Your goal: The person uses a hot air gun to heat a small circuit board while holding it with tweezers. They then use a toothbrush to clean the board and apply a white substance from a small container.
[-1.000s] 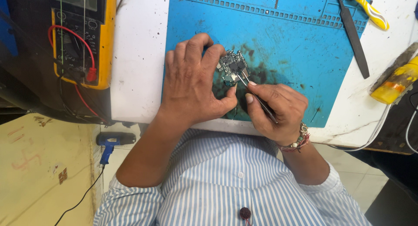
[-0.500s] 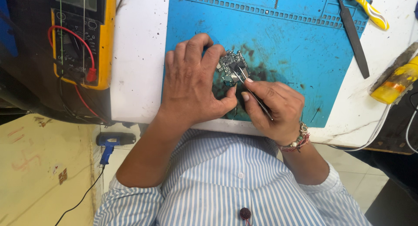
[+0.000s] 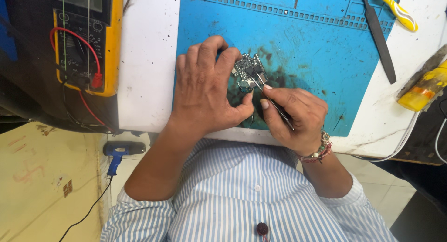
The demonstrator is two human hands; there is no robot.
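Observation:
A small circuit board [image 3: 248,71] with metal shields lies on the blue work mat [image 3: 307,46]. My left hand [image 3: 207,90] rests flat over the mat and pins the board's left edge with its fingertips. My right hand [image 3: 291,115] pinches a pair of thin metal tweezers [image 3: 269,98]. The tweezer tips touch the board's middle. A beaded bracelet [image 3: 319,151] circles my right wrist.
A yellow multimeter [image 3: 86,41] with red and black leads stands at the left. At the mat's right edge lie a dark flat tool [image 3: 379,37], a yellow-handled tool [image 3: 398,10] and a yellow tube [image 3: 421,90]. A blue glue gun [image 3: 122,151] lies on the floor.
The tweezer tips have shifted slightly on the board; both hands stay in almost the same place.

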